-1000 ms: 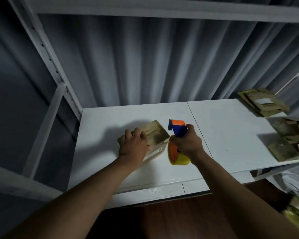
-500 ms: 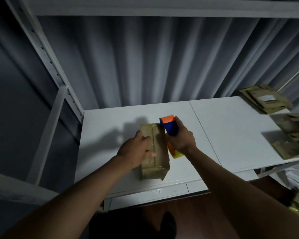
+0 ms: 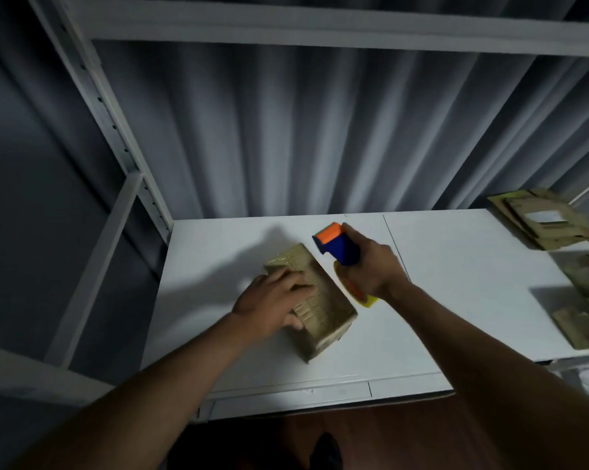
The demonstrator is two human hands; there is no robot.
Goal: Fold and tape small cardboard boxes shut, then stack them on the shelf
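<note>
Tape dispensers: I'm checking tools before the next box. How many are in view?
1. The tape dispenser is gripped in the right hand, just right of the cardboard box. Others may lie out of frame.

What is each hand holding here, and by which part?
Right hand grips the tape dispenser by its blue handle. Left hand rests on top of the cardboard box.

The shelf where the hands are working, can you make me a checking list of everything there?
Surface: white shelf board, seam down its middle.
Job's things: cardboard box lying closed on the shelf; blue and orange tape dispenser beside it.
Clutter: flattened cardboard pieces at the far right, more cardboard below them, blurred.
Hands: left hand rests on the box; right hand grips the dispenser.
Cables: nothing seen.
Surroundings: grey curtain behind, white shelf frame, dark wooden floor.
</note>
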